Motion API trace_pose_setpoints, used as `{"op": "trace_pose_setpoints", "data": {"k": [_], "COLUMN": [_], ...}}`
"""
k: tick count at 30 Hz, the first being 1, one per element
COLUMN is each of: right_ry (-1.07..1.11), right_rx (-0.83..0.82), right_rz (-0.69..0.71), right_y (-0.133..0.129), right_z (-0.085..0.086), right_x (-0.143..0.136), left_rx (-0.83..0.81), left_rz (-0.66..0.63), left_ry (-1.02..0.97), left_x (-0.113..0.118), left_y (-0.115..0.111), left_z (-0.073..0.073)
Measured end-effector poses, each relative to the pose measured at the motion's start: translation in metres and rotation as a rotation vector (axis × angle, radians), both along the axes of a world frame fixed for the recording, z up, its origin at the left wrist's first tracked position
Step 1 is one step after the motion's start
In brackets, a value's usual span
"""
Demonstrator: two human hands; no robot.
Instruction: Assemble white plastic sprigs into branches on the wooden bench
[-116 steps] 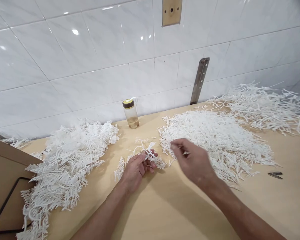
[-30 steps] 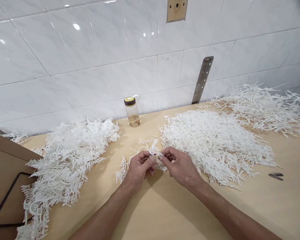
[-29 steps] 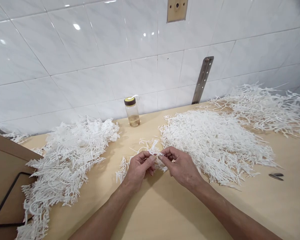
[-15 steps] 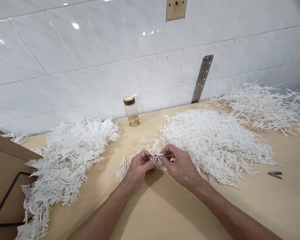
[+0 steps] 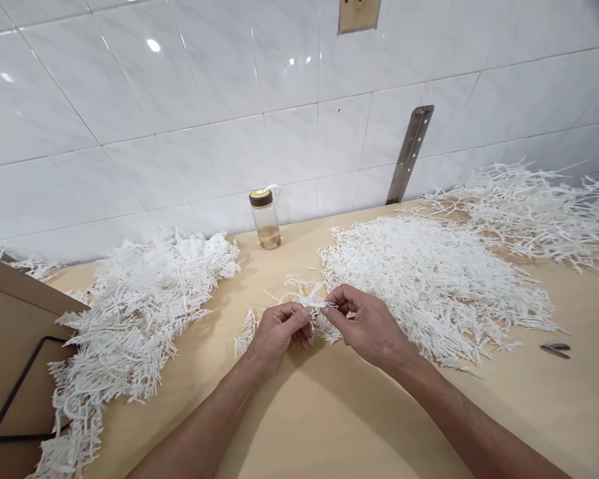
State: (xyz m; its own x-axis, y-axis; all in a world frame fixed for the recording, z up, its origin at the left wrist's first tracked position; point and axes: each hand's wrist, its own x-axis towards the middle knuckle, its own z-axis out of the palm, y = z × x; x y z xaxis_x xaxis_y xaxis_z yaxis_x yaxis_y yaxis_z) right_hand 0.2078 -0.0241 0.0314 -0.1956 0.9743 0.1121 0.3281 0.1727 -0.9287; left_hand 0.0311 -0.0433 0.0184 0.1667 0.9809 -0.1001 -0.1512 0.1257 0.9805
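The person's left hand (image 5: 283,330) pinches a white branched sprig (image 5: 313,301) between thumb and fingers, at the centre of the view. The right hand (image 5: 369,327) meets it from 3 o'clock, thumb and forefinger pressed together on the thin tips at the sprig's end. The two hands nearly touch, above the pale wood-look tabletop (image 5: 299,432); how many strands each holds cannot be told.

Loose white snippets (image 5: 246,331) lie just beside the left hand at 9 o'clock. Taking the sprig as the dial's centre, a shaggy white heap (image 5: 150,299) spreads at 9 o'clock, against a brown panel (image 5: 10,313) with a black wire loop (image 5: 22,382). A broad heap of short white sprigs (image 5: 439,279) lies between 2 and 3 o'clock, just beside the right hand, and a heap of longer white branches (image 5: 549,206) sits beyond it at 2 o'clock.

A lidded clear bottle (image 5: 266,223), partly filled, stands upright at 11 o'clock. A perforated metal strip (image 5: 410,154) leans at 1 o'clock near the tiled wall (image 5: 204,80). A small dark metal tool (image 5: 555,350) lies at 3 o'clock, well apart from the hands.
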Motion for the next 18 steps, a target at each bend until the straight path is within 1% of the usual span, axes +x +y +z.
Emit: {"op": "trace_pose_setpoints", "data": {"k": [2,5,8,13,18], "right_ry": [-0.005,-0.036,-0.080,-0.090,-0.099], "right_rx": [0.013,0.021,0.014,-0.015,-0.025], "right_rz": [-0.005,-0.050,-0.093,-0.051,-0.056], "right_y": [0.000,0.001,0.003,0.003,0.004], "right_z": [0.001,0.001,-0.001,-0.007,-0.007], "right_x": [0.001,0.001,0.000,-0.003,-0.001], "left_rx": [0.003,0.004,0.017,0.015,0.056], "left_rz": [0.007,0.024,0.069,0.152,0.147], "left_ry": [0.036,0.062,0.098,0.162,0.217], "left_x": [0.001,0.003,0.006,0.009,0.009], "left_y": [0.000,-0.001,-0.001,-0.002,-0.001], "left_z": [0.000,-0.001,-0.002,-0.004,-0.011]}}
